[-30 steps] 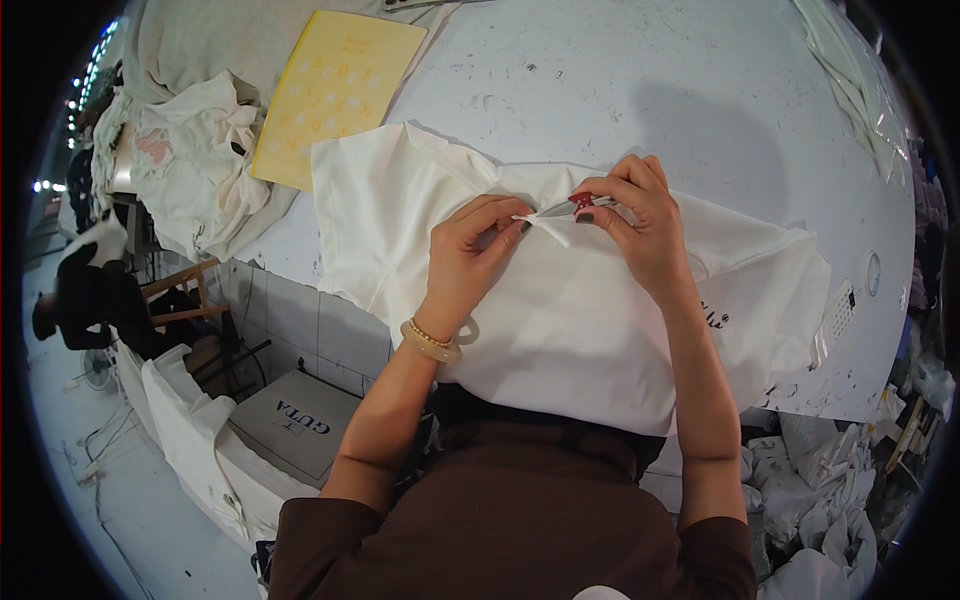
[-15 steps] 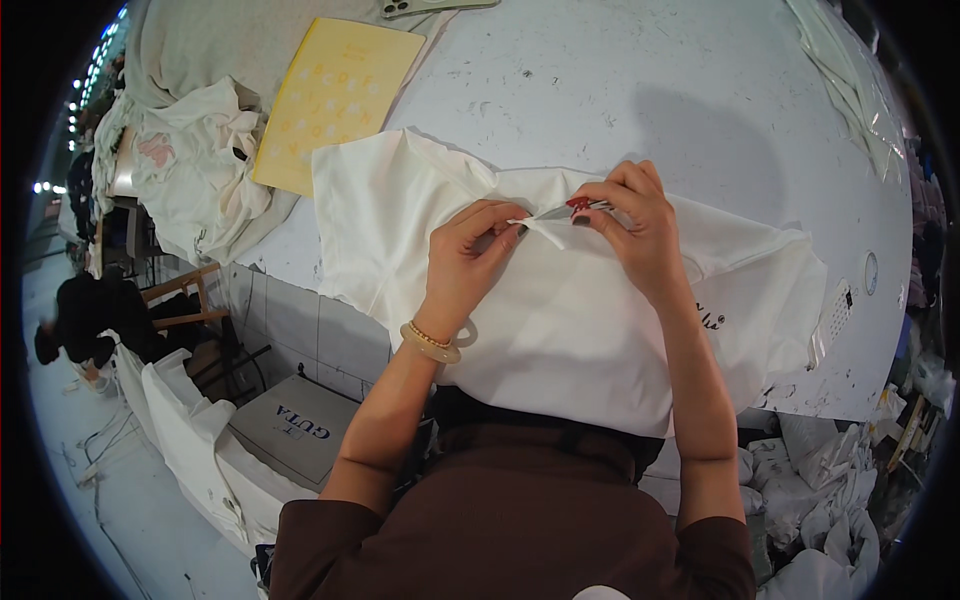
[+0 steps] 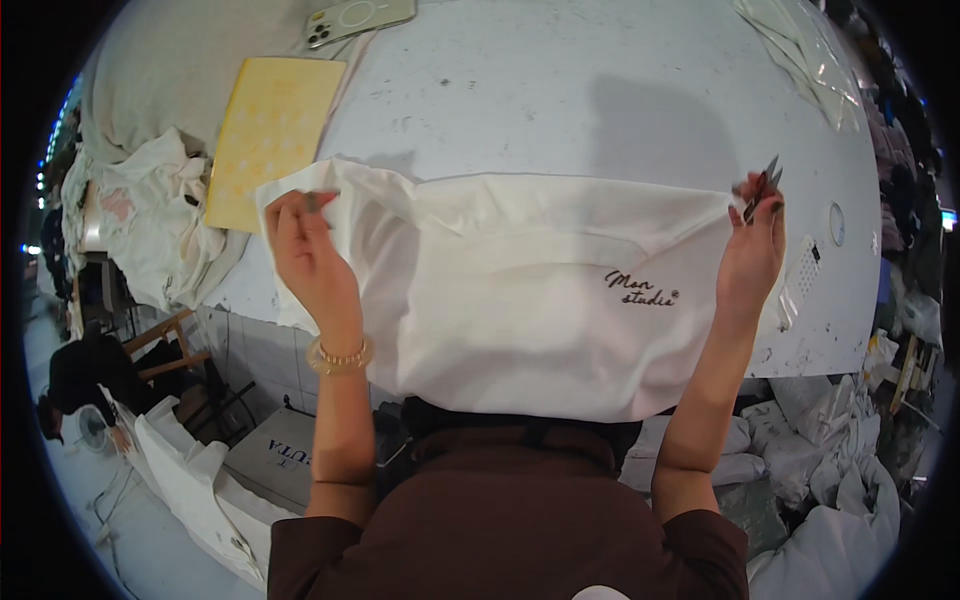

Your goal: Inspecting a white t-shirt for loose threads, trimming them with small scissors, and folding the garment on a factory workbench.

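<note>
Since the earlier frame, my hands have parted from the middle of the white garment (image 3: 520,330) and now stand at its two far ends; the dark lettering (image 3: 640,287) on it is more fully exposed. The garment lies across the table (image 3: 500,90), its near part over the edge against my body, which probably helps steady it. My right hand (image 3: 752,245) grips the small scissors (image 3: 770,178), blades pointing up and away from me, presumably to keep their tips off the cloth; the fingertips meet at the garment's right corner, apparently pinching it too. My left hand (image 3: 312,245) is over the left end, fingers bent together; blur prevents me from telling whether they pinch cloth. The wide hold appears to pull the upper edge straight. The yellow booklet (image 3: 275,140) and phone (image 3: 362,18) lie beyond, likely set aside as working clearance.
</note>
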`<move>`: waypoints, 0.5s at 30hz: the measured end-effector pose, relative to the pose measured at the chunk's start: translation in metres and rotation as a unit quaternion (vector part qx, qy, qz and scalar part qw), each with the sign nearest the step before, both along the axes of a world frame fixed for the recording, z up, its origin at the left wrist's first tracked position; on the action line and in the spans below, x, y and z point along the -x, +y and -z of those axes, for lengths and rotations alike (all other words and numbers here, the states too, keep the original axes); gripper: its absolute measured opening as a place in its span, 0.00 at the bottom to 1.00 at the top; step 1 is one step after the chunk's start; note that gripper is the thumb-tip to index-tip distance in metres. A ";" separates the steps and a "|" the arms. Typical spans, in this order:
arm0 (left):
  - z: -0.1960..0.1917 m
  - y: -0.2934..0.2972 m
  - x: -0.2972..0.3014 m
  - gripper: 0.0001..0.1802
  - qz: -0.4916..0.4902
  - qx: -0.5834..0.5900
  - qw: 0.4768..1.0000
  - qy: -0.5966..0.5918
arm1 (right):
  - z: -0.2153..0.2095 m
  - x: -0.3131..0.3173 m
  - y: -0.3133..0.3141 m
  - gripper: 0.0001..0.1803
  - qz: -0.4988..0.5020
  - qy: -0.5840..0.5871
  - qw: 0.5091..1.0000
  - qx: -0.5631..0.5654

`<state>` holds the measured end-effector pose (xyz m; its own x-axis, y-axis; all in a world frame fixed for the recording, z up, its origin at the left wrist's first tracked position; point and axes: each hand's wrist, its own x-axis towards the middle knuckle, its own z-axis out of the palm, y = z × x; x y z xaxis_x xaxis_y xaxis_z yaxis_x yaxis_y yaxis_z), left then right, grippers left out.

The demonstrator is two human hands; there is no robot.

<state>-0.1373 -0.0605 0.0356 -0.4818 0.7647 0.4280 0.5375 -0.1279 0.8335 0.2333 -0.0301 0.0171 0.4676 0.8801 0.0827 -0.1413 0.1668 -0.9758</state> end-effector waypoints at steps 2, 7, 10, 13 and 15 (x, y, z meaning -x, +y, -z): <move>0.001 -0.011 -0.018 0.13 0.185 0.088 0.974 0.097 | 0.015 -0.022 -0.021 0.18 -0.116 -0.035 0.993 -0.017; 0.023 -0.021 -0.087 0.26 0.271 0.140 0.892 0.335 | 0.001 0.064 -0.055 0.28 -0.177 -0.505 0.843 0.045; 0.022 0.000 -0.092 0.22 0.214 0.129 0.919 0.306 | 0.015 0.066 -0.038 0.19 -0.113 -0.610 0.784 -0.016; 0.003 0.016 -0.092 0.21 0.152 0.097 0.949 0.260 | 0.005 0.062 -0.017 0.15 -0.045 -0.602 0.797 -0.017; -0.008 0.020 -0.092 0.19 0.138 0.107 0.953 0.249 | -0.004 0.066 -0.009 0.12 -0.003 -0.577 0.817 -0.008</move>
